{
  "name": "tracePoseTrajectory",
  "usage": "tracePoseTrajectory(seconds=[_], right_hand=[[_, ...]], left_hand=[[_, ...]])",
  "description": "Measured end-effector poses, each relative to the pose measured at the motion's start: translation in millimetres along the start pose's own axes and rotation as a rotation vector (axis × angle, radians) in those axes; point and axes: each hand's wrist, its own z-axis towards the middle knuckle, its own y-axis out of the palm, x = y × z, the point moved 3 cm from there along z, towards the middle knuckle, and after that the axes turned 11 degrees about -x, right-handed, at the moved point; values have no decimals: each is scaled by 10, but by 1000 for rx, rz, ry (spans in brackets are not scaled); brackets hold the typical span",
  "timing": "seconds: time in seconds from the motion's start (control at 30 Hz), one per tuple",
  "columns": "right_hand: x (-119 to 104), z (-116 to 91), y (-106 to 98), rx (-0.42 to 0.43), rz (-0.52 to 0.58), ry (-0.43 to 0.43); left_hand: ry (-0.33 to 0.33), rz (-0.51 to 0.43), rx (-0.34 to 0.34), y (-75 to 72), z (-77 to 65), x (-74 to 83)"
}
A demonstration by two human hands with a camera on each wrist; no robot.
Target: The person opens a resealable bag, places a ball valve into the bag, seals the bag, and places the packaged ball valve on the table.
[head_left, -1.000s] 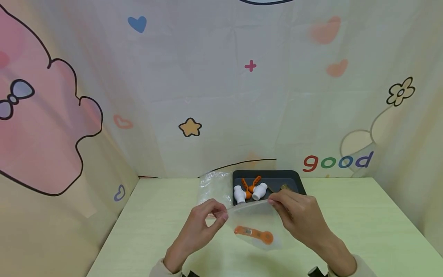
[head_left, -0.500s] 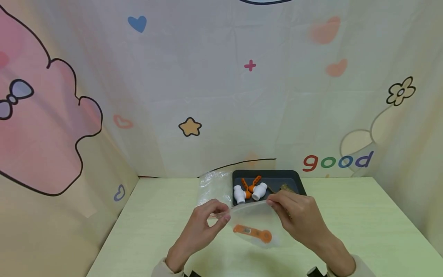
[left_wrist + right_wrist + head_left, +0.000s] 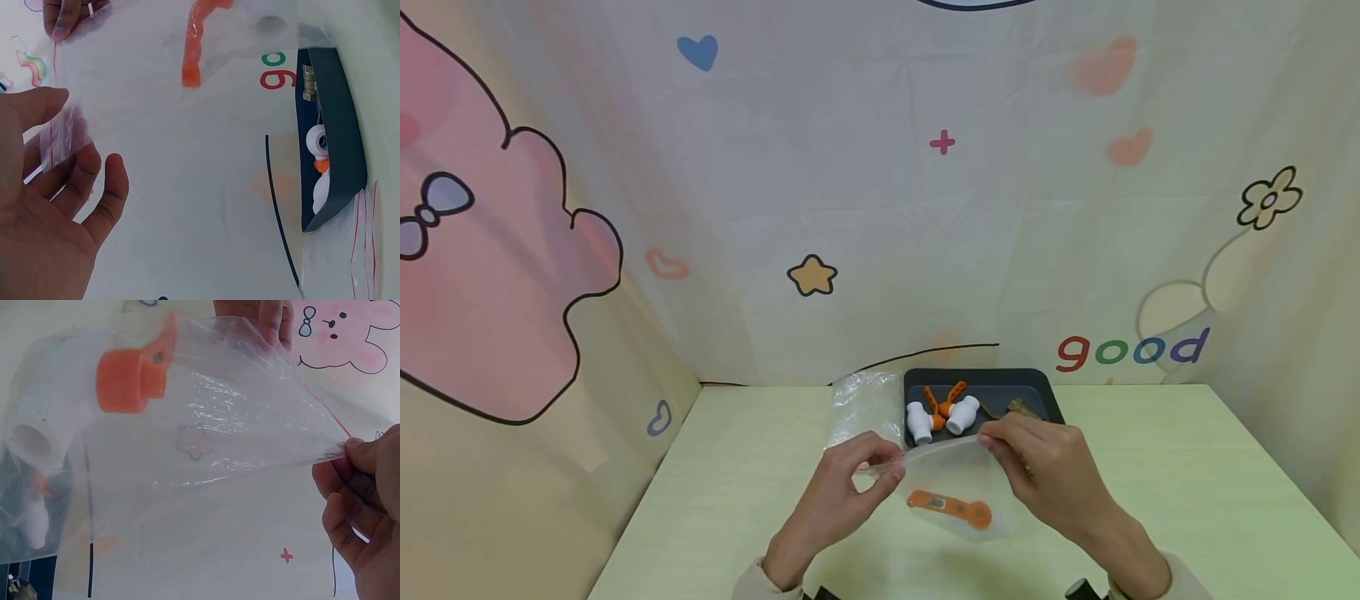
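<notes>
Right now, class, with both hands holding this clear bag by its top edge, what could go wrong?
1. The left hand and right hand only pinch the corners of the clear bag; the thin film could slip.
2. The orange tool lies loose inside and may slide or drop out if the bag tips.
3. The black tray sits just behind; the bag may brush its white fittings.

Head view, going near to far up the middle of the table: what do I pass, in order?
Orange tool inside the held clear bag → white fittings in the black tray → backdrop curtain.
</notes>
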Motion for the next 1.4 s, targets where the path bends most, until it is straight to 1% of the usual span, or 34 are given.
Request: tracePoseTrajectory(seconds=[0.07, 0.27, 0.5, 0.6, 0.7, 0.77, 0.9, 1.0, 1.2, 1.33, 1.4], right_hand=[[-5, 2, 1, -2, 3, -1], [-8, 2, 17, -10, 9, 2], [-7, -4, 29, -13, 0, 2], [-15, -5, 32, -10, 4, -8], [-20, -7, 39, -5, 7, -21], [-20, -8, 40, -11, 4, -14], [-17, -9, 38, -20, 7, 5], [-24, -4, 41, -19, 12, 1], [-45, -3, 69, -20, 24, -15], [-44, -9, 81, -18, 22, -18], [-42, -11, 81, -14, 22, -19]], left_hand=[[0, -3, 2, 16, 13, 9], [30, 9, 25, 38, 38, 39], [14, -5, 8, 53, 45, 48], [31, 0, 12, 64, 52, 53], [64, 17, 31, 67, 59, 64], [71, 22, 42, 64, 64, 71], [43, 3, 30, 63, 71, 77], [28, -15, 15, 67, 75, 81], [54, 0, 32, 58, 81, 97], [49, 15, 33, 54, 81, 109], [37, 11, 27, 59, 82, 112]])
